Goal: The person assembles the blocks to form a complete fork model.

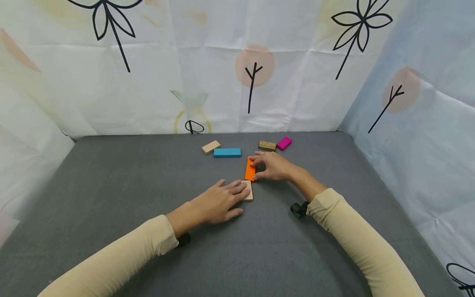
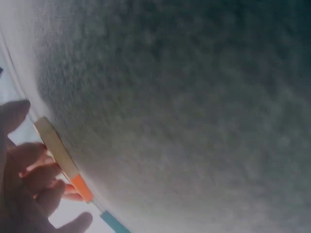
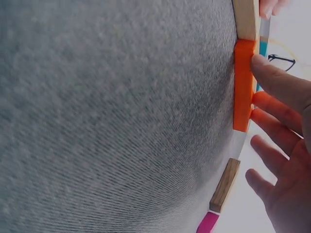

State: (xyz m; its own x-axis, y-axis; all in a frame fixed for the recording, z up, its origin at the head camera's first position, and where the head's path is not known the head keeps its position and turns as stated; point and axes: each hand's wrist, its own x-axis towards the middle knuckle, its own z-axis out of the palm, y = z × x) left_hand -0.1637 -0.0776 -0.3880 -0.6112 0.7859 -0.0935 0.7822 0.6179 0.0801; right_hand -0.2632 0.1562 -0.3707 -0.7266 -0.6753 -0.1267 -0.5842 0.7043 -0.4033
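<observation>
An orange block lies flat on the grey table, its near end meeting the far end of a pale wooden block. My left hand rests its outstretched fingertips on the pale block, thumb out to the near side. In the left wrist view the fingers lie along this block's upper edge. The right hand pinches the orange block, thumb towards its near end and fingers towards the far end. In the right wrist view the thumb and two fingertips touch the orange block; the other fingers are off it.
Beyond the left hand lie a blue block and another pale wooden block. A brown wood-grained block and a magenta block lie just past the right hand. Patterned white cloth hangs behind the table.
</observation>
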